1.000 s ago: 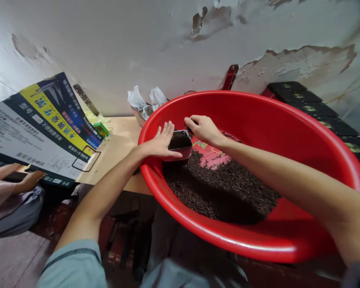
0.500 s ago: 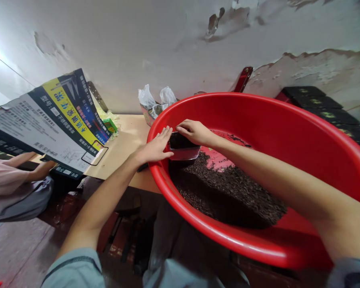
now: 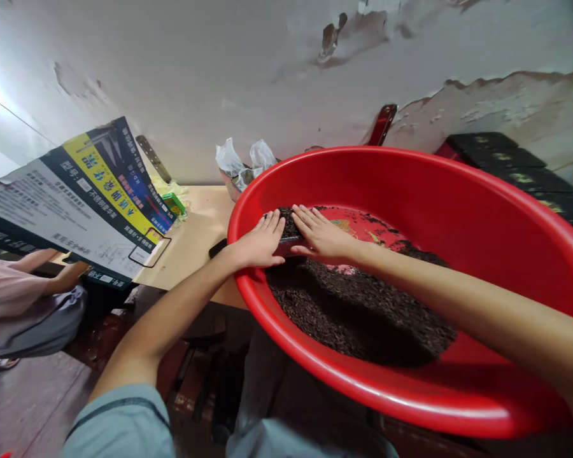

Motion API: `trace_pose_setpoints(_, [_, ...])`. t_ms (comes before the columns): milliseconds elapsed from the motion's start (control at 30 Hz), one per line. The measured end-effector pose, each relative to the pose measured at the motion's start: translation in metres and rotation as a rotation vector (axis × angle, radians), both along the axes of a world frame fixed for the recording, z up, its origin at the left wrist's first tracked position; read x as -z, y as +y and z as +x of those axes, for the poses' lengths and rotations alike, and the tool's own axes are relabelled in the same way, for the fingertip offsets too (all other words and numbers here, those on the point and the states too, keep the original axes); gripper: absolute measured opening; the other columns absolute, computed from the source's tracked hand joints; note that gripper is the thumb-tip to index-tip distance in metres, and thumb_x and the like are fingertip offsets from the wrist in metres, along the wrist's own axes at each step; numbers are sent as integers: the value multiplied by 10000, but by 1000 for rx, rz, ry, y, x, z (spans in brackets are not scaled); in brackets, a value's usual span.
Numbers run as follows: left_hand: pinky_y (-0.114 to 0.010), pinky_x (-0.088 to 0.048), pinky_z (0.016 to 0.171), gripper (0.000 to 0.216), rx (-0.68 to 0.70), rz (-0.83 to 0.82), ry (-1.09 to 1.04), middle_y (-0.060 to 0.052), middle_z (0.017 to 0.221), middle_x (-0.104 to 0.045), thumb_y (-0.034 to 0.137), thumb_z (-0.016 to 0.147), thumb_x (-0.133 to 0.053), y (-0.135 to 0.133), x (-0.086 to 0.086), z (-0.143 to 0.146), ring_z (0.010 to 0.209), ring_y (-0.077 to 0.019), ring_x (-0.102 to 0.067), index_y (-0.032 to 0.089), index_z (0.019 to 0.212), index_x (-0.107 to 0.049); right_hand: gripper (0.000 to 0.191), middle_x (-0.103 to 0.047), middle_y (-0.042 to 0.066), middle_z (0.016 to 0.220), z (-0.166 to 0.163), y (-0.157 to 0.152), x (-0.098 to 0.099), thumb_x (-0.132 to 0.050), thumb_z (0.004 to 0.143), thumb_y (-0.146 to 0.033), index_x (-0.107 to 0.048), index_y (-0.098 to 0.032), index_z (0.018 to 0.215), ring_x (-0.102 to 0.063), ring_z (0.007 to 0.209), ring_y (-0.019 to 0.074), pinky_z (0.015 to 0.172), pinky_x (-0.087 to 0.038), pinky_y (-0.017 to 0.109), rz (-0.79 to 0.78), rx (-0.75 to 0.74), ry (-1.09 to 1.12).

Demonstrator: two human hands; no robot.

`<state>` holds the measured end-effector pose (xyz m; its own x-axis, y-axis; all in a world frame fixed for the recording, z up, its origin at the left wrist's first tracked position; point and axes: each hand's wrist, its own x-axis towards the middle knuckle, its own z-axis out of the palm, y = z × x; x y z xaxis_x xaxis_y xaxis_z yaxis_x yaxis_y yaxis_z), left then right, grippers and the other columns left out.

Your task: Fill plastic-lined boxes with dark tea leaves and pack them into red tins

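Note:
A big red basin (image 3: 458, 184) holds a heap of dark loose tea leaves (image 3: 363, 312). At its left inner side sits a small red box (image 3: 287, 230) filled with the same leaves. My left hand (image 3: 260, 242) lies flat against the box's left side, fingers stretched out. My right hand (image 3: 321, 232) lies flat on the box's right part, fingers extended over the leaves. Both hands cover most of the box.
A wooden table (image 3: 195, 235) stands left of the basin, with a green packet (image 3: 174, 203) and crumpled plastic bags (image 3: 243, 162). A printed carton (image 3: 71, 197) tilts at the left above another person's arm (image 3: 33, 280). Black boxes (image 3: 520, 168) are stacked at right against a peeling wall.
My right hand went from gripping the box's far edge to lying flat on top of it. The left hand stayed against the box's side. The box sank lower toward the leaves.

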<state>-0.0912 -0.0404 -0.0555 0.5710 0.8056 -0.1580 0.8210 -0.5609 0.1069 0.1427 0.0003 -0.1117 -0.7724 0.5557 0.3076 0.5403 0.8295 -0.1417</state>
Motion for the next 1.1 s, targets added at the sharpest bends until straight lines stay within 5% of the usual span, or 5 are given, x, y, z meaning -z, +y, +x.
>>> trace_pose_setpoints(167, [-477, -86, 1318, 1050, 16, 58, -146, -237, 1717, 106, 443, 892, -610, -3, 0, -12, 1596, -310, 120, 63, 1654, 6, 969, -83, 233, 1717, -2, -3, -7, -447, 989, -663, -104, -68, 1672, -91, 1604, 367, 1291, -186, 600, 40, -76, 62])
trace_pose_setpoints(433, [-481, -90, 1315, 1065, -95, 59, -55, -281, 1711, 35, 541, 900, -613, 2, -7, -4, 1603, -363, 56, 10, 1643, -65, 972, -161, 219, 1713, -11, 7, -21, -495, 959, -687, -211, -76, 1659, -166, 1594, 385, 1288, -196, 595, 55, -92, 57])
trace_pose_setpoints(600, [-481, -105, 1305, 1104, -143, 33, 83, -330, 1694, 30, 501, 872, -648, 0, -14, 2, 1600, -396, 28, -62, 1619, -63, 956, -333, 259, 1648, -20, 13, -29, -501, 943, -708, -342, -39, 1609, -320, 1542, 402, 1271, -233, 611, 4, -128, 4])
trace_pose_setpoints(800, [-519, -98, 1295, 1336, -193, 1, 140, -374, 1656, 119, 548, 740, -771, 11, -8, -2, 1584, -443, 77, -94, 1610, 14, 1142, -208, 248, 1691, -30, 22, -23, -537, 863, -806, -233, -32, 1646, -214, 1577, 412, 1282, -225, 585, -5, -164, -1])
trace_pose_setpoints(1100, [-530, -80, 1294, 1442, -207, -30, 123, -358, 1649, 184, 554, 681, -828, 16, -9, -12, 1575, -456, 118, -71, 1617, 73, 1099, -143, 227, 1706, -26, 23, -18, -531, 901, -762, -185, -50, 1663, -161, 1592, 397, 1291, -194, 590, 2, -227, -4])
